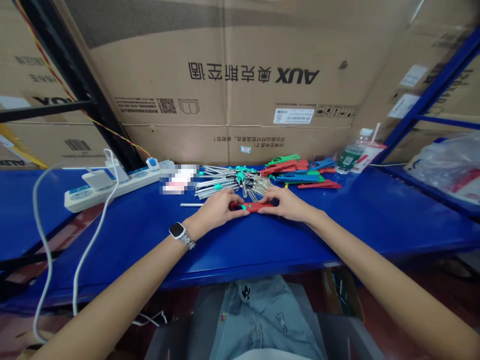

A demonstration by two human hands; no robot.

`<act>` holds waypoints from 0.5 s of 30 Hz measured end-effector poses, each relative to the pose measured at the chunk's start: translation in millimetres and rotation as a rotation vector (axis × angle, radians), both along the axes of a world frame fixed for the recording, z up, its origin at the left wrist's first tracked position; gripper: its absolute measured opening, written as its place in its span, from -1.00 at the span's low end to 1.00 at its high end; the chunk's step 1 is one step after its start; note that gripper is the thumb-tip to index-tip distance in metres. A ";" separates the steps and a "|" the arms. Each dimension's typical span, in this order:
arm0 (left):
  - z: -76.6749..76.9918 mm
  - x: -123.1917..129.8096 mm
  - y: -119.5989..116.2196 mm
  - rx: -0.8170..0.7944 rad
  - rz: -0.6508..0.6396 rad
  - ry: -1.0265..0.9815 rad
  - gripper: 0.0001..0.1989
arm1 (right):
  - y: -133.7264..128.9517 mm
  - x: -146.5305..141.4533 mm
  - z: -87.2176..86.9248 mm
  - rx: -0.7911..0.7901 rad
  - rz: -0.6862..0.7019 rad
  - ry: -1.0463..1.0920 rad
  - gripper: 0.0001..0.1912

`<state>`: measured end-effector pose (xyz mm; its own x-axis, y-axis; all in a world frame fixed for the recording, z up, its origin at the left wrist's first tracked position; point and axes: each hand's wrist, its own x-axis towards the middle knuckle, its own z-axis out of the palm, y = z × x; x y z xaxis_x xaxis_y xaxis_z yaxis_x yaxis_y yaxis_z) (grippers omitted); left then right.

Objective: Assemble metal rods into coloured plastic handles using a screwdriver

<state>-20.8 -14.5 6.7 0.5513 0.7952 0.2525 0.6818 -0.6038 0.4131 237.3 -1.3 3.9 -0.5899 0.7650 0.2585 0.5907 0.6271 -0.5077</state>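
Jointly, left hand (pixel 216 209) and right hand (pixel 288 203) pinch one red casing (pixel 257 206) | far: metal rods (pixel 213 188) | far right: coloured casings (pixel 298 177)

red casing (pixel 257 207) | teal parts (pixel 243 206) showing | metal rod (pixel 190 205) in line, left | crosswise, over tabletop (pixel 240 247)

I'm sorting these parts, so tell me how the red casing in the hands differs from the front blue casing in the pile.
The red casing shows bits of teal; the front blue casing looks mainly blue. The red casing is held by the left hand and right hand; the front blue casing lies untouched in the pile. The red casing is nearer the person; the front blue casing is farther back. Both are long and slim.
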 end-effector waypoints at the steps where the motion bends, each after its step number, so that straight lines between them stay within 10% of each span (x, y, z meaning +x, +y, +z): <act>1: -0.5 -0.1 0.3 -0.005 -0.001 -0.005 -0.68 | -0.9 -1.0 2.5 -0.004 -0.011 -0.017 -0.82; 8: -9.9 -1.5 2.4 0.015 -0.032 -0.064 -0.67 | -18.9 -26.9 28.1 0.101 -0.041 -0.378 -0.80; 15: -12.7 -5.5 2.2 0.016 -0.030 -0.110 -0.67 | -22.7 -58.7 15.7 0.237 -0.106 -0.542 -0.64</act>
<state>-26.3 -12.2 -6.0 0.5433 0.7740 0.3252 0.6141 -0.6305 0.4747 178.6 -24.0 19.6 -0.6093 0.7848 0.1129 0.7916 0.6103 0.0296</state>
